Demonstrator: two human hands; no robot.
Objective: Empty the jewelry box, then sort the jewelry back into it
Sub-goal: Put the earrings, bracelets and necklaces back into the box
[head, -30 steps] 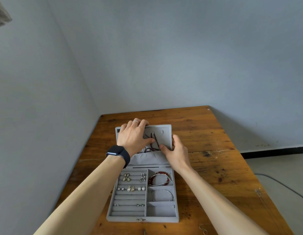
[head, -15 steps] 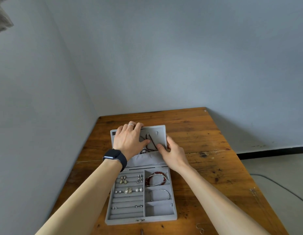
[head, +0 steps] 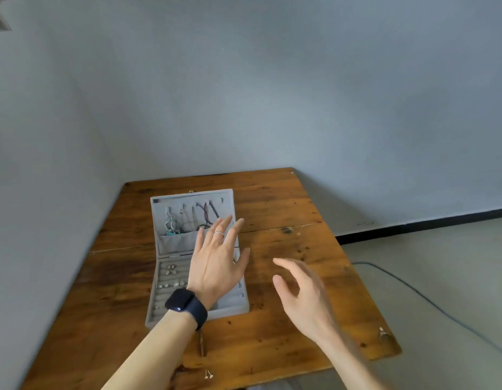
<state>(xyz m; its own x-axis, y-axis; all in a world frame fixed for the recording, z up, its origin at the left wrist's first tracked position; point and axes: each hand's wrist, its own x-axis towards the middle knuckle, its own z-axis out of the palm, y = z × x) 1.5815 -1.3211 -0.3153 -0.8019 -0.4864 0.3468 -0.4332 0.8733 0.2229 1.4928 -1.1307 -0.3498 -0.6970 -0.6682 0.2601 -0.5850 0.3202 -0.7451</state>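
A gray jewelry box (head: 197, 257) lies open on the left half of a wooden table (head: 286, 209), which is pushed into a corner of gray walls. Its lid (head: 192, 218) is laid back toward the far wall. Necklaces (head: 200, 215) hang in the lid, some silver and some dark, and their lower ends drop into a soft gray pocket (head: 175, 242) across the bottom of the lid. In the near part of the box, on the left, there are padded rows (head: 168, 280) with small earrings and rings stuck in them. They are too small and blurry to tell apart.

The left hand (head: 217, 263) floats over the right side of the box with its fingers spread wide and flat — it holds nothing. There is a thin ring (head: 219, 234) on one finger and a dark smartwatch (head: 186, 305) on the wrist. The hand hides the right-side parts of the box.

Near the front edge of the table, just below the watch, lie a thin dark stick-like piece (head: 202, 344) and a tiny pair of studs (head: 208, 374).

Farther right, the right hand (head: 303, 294) is over bare wood, well apart from the box. Its fingers are loose and a bit curled, open, with nothing in them.

At the right front corner of the table sits one more small metal piece (head: 382, 332) — I cannot tell what kind. A gray cable (head: 430, 301) runs along the floor beyond it.
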